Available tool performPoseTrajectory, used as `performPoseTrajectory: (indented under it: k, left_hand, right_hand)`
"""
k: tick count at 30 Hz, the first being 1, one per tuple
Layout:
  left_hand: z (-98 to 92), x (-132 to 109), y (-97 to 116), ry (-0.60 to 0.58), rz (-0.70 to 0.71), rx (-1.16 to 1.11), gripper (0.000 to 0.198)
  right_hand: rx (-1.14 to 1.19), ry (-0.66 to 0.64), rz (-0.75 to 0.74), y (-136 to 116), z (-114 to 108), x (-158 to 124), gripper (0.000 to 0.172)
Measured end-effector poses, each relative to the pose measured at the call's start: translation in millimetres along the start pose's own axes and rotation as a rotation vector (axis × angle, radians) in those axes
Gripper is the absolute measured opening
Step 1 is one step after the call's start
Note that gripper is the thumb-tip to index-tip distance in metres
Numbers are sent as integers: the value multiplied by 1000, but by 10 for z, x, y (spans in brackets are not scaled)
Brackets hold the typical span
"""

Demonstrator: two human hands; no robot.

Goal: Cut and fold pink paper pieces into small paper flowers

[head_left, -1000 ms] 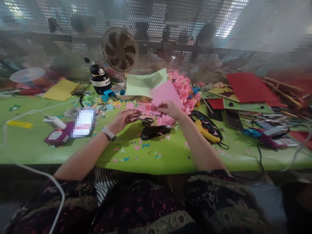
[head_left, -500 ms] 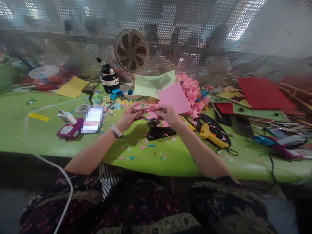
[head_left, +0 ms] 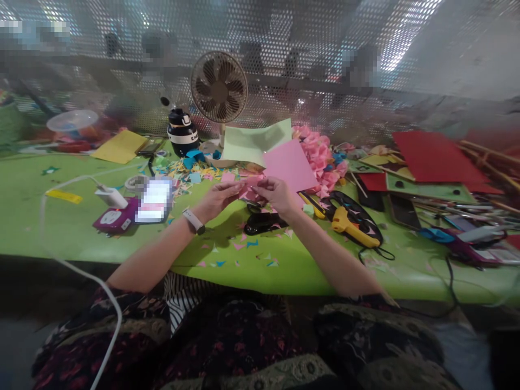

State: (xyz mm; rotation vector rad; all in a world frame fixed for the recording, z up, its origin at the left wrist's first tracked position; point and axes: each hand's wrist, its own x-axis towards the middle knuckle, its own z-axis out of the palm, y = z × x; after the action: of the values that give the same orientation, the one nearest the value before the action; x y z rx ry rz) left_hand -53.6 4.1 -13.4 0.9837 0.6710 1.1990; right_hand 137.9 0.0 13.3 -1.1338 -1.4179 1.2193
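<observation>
Between my two hands is a small pink paper piece (head_left: 249, 186), its exact shape hard to make out. My left hand (head_left: 221, 197), with a pale watch on the wrist, pinches it from the left. From the other side my right hand (head_left: 276, 194) pinches its edge with thumb and forefinger. Below the hands lies a black stapler-like tool (head_left: 264, 222) with scissor handles (head_left: 254, 207) just behind it. A pink paper sheet (head_left: 290, 165) rests beyond my right hand, against a heap of pink paper flowers (head_left: 314, 151).
A yellow glue gun (head_left: 353, 227) lies on the right with its cable. On the left are a lit phone (head_left: 154, 200) and a purple power strip (head_left: 116, 216) with a white charger. A fan (head_left: 219, 86) and a black bottle (head_left: 182, 132) stand behind. Paper scraps litter the green table (head_left: 227, 276).
My hands have come closer together around the pink paper piece. The right hand has shifted slightly left, and its fingers have turned inward.
</observation>
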Motion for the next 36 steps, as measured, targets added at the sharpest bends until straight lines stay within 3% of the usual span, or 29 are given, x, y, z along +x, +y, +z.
performPoseTrajectory:
  k: [4,8,10,15,22,36]
  left_hand:
    - [65,-24,-25,18,-13,43,13]
    - [121,-31,11,87,84,50,17]
    - [133,-35,24,106,121,30,21]
    - [136,-44,-15,125,123,35,30]
    - [145,-59,-54,79,97,71,28]
    - [149,-70,-52,78,89,136,26]
  right_hand:
    - [60,-38,21,14,83,-34,37]
    - [-131,81,-203,-61,93,-108,31]
    - [-187,43,-263,-104,92,-153,27]
    - [-287,-123,-197,-73,127,-182,33]
    - [-299,-28,-207,-12,138,-129,17]
    - [-316,51,-284,38,128,-113,19]
